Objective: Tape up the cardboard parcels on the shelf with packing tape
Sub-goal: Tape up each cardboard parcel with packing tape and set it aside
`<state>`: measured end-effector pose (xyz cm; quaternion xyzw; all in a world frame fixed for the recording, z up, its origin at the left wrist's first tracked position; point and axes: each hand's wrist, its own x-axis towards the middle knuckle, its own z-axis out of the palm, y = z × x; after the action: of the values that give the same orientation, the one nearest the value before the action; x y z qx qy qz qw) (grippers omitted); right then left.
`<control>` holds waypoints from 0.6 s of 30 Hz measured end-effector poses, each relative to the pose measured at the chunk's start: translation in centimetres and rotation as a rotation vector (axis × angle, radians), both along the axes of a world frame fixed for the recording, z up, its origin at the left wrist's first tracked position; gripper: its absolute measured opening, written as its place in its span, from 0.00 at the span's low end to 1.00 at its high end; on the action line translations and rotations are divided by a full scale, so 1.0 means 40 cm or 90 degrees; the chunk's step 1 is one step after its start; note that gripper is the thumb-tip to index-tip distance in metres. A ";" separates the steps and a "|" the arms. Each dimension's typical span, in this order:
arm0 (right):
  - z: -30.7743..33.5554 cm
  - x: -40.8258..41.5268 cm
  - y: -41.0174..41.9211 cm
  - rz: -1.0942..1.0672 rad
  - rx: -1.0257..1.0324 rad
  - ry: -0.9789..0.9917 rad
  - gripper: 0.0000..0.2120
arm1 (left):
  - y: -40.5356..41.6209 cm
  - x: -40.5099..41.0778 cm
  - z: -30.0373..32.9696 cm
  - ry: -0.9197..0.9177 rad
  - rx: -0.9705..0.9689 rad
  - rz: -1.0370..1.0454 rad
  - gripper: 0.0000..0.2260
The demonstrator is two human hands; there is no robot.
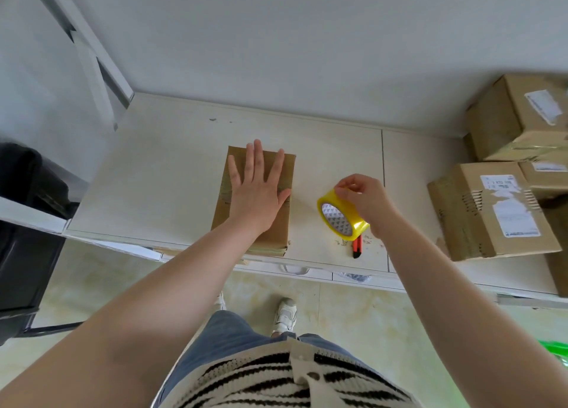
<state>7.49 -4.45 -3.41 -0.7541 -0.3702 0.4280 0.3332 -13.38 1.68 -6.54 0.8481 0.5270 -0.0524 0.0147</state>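
Parcel (278, 174): flat, brown cardboard, lying near the front edge of the desk (153, 177), a band of clear tape across its middle. Pressed from above by left hand (256, 189), fingers straight and spread, palm flat on the cardboard. Tape roll (341, 215), yellow-tinted with a white core printed in small grey triangles, held just right of the parcel, tilted on edge above the desk. Gripped by right hand (362, 198), fingers (345, 189) curled and pinching the roll's upper rim. Utility knife (357, 248), red and black, lying on the desk below the roll, near the front edge. Stacked cardboard boxes (491, 211) at the right end, bearing white shipping labels, partly torn; print too small to read. Desk top off-white, scuffed and speckled, against a plain white wall. Floor of pale marbled tile. Black bin (27, 223) at the left.
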 end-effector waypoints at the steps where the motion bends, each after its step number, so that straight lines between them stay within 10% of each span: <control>1: 0.005 0.000 -0.009 -0.026 0.004 0.021 0.04 | -0.008 0.008 0.010 -0.020 0.048 -0.035 0.31; 4: 0.024 -0.019 -0.030 -0.073 0.034 0.057 0.05 | -0.051 0.055 0.039 -0.326 0.052 -0.108 0.24; 7: 0.041 -0.048 -0.041 -0.115 0.063 0.088 0.06 | -0.080 0.115 0.080 -0.598 -0.206 0.067 0.15; 18: 0.056 -0.112 -0.050 -0.160 0.129 0.096 0.13 | -0.053 0.148 0.126 -0.808 -0.460 0.422 0.05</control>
<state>2.99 -6.46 -1.15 -0.7230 -0.2882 0.3987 0.4850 -7.47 -0.42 -1.48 0.4579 0.5932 0.2798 0.6001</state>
